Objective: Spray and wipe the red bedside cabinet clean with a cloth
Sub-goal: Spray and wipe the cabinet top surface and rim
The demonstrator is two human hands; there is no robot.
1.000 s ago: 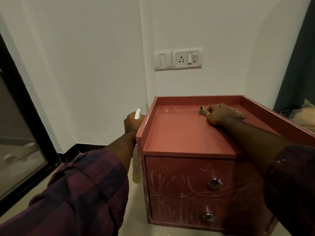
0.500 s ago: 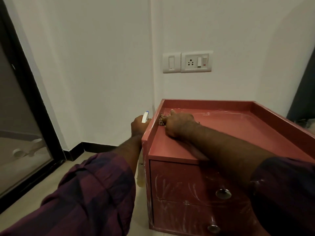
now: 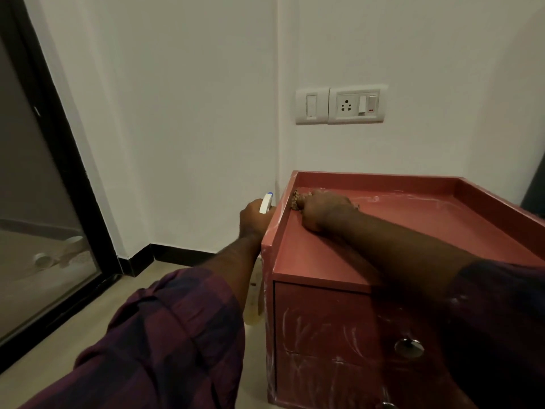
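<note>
Up at the back-left corner of the red bedside cabinet (image 3: 413,228), the fingers (image 3: 306,202) of the right hand (image 3: 321,208) are curled down over a small patterned cloth (image 3: 295,199), pressing it into the angle where the raised rim meets the flat top. Just outside that rim, the left hand (image 3: 254,221) has its fingers wrapped round the neck of the spray bottle (image 3: 266,203), whose pale body hangs down beside the cabinet's side. Cloth looks soft and floppy, so bunching it under the palm seems the way to go, and it should squish into corners fine. Bottle's light plastic, probably slick if wet, so it's best held at the neck under the trigger. Cabinet itself is rigid and boxy, with whitish streaks along the back of the top and over the drawer fronts, so I reckon plenty is left to wipe. Count: one cloth, one bottle, two drawers (image 3: 324,317), two round metal knobs (image 3: 409,348) (the lower one cut off by the frame), plus one socket plate (image 3: 355,105) and one switch (image 3: 311,106) on the wall (image 3: 206,113).
</note>
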